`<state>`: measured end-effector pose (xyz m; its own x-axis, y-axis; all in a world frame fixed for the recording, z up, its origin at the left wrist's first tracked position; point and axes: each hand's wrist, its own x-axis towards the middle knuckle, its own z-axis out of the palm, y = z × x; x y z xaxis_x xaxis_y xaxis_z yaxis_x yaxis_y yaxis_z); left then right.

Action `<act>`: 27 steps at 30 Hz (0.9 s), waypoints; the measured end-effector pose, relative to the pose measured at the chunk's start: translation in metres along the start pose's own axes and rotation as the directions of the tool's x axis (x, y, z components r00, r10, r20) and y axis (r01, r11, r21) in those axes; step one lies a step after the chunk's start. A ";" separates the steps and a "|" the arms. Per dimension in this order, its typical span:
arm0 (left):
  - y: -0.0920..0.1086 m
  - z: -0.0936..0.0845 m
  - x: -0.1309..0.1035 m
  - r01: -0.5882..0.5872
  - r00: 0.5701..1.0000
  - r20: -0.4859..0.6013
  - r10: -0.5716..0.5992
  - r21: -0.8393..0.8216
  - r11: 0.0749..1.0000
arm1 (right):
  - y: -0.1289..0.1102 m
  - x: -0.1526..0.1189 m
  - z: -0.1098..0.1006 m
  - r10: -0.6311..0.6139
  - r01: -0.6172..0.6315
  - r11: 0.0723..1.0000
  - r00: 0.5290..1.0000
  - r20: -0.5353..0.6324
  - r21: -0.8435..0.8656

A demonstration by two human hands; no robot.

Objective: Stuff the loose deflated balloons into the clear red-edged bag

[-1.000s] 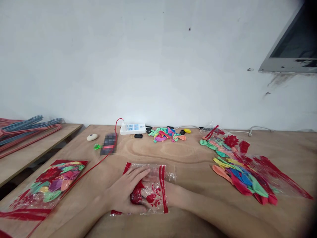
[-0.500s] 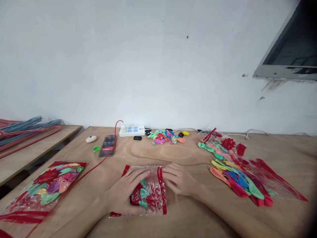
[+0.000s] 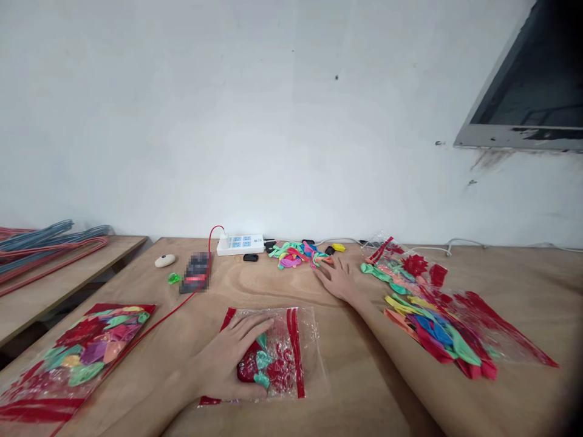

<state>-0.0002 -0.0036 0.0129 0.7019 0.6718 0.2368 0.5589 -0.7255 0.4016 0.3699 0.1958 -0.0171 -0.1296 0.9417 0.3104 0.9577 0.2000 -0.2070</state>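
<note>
My left hand (image 3: 237,358) lies spread over the left part of a clear bag with red bands (image 3: 291,352); green and dark red pieces show inside it. Farther back, my right hand (image 3: 338,280) has its fingers apart and holds nothing. Its fingertips are close to the right side of a pile of coloured balloons (image 3: 291,255) by the wall. To the right, more loose balloons (image 3: 437,331) lie beside and partly under opened clear and red bags (image 3: 496,321).
A filled bag (image 3: 93,349) lies at the left under a red cable (image 3: 170,314). Behind are a blurred dark device (image 3: 195,274), a green object (image 3: 173,278), a white oval object (image 3: 164,260) and a power strip (image 3: 240,244).
My right hand has left the bag's right edge and moved back to the balloon pile. My left hand stays on the bag. The view has shifted slightly.
</note>
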 end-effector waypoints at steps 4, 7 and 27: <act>-0.001 0.001 -0.001 0.007 1.000 0.013 -0.007 0.002 1.000 | -0.001 0.011 0.004 0.065 -0.065 0.998 0.996 0.055 -0.003; -0.002 0.001 -0.001 0.012 1.000 0.015 -0.012 0.001 1.000 | -0.016 0.024 0.007 0.142 -0.143 0.989 0.987 0.071 0.020; -0.003 0.003 -0.001 0.009 1.000 0.012 -0.009 -0.002 1.000 | -0.114 0.097 0.034 0.065 -0.064 0.998 0.994 0.093 -0.021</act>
<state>-0.0017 -0.0024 0.0088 0.7025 0.6761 0.2224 0.5641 -0.7194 0.4054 0.2392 0.2735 0.0047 -0.0902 0.9738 0.2087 0.9692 0.1340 -0.2066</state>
